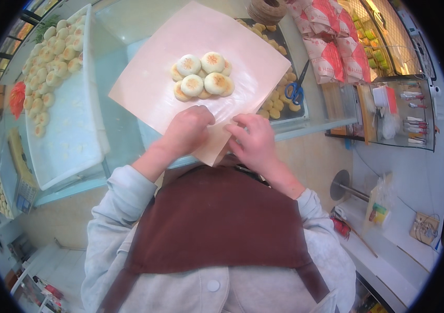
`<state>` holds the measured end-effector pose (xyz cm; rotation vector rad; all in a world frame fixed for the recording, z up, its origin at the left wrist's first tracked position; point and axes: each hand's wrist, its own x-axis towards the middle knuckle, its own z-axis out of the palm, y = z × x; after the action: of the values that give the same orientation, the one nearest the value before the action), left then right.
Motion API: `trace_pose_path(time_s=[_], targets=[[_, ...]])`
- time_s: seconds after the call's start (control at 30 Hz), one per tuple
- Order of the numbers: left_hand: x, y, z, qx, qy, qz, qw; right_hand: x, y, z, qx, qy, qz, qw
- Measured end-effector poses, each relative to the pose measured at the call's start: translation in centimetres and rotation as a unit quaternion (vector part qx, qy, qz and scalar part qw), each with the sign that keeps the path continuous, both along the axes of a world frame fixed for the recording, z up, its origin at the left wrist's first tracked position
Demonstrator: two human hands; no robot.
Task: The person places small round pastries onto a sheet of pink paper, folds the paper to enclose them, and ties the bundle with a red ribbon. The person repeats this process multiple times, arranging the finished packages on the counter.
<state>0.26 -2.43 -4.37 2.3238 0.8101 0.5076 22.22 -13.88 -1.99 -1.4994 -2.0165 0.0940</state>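
A large sheet of wrapping paper [147, 78] lies on a glass counter, one corner towards me. Round pastries [192, 85] with reddish-brown tops are stacked in two layers at its middle. My left hand [190, 129] is closed on the near left edge of the paper, just below the pastries. At the near corner my right hand [253, 141] has its thumb and fingers at the paper's edge; whether they pinch it is not clear. The near corner hangs over the counter's edge between both hands.
A white tray [99, 129] heaped with pastries stands at the left. Blue-handled scissors [295, 94] rest by a dark tray [298, 113] of small pastries at the right. Twine [267, 11] stands at the back, beside red and white packages [323, 58]. A calculator or scale [25, 193] is far left.
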Motion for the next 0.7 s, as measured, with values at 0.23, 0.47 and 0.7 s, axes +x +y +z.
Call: trace_pose_path(time_s=[0.23,0.47,0.7], targets=[[-1.7,-1.1,4.0,0.0,-0.15,0.127,0.98,-0.8,3.4,1.8,0.036,0.026,0.041,0.998],[-2.2,6.1,8.7,-0.027,-0.144,0.192,0.97,-0.8,11.6,4.6,-0.023,0.137,-0.009,0.99],[-0.1,9.1,6.8,-0.063,-0.103,0.244,0.962,-0.7,14.6,3.4,-0.113,0.205,-0.076,0.969]])
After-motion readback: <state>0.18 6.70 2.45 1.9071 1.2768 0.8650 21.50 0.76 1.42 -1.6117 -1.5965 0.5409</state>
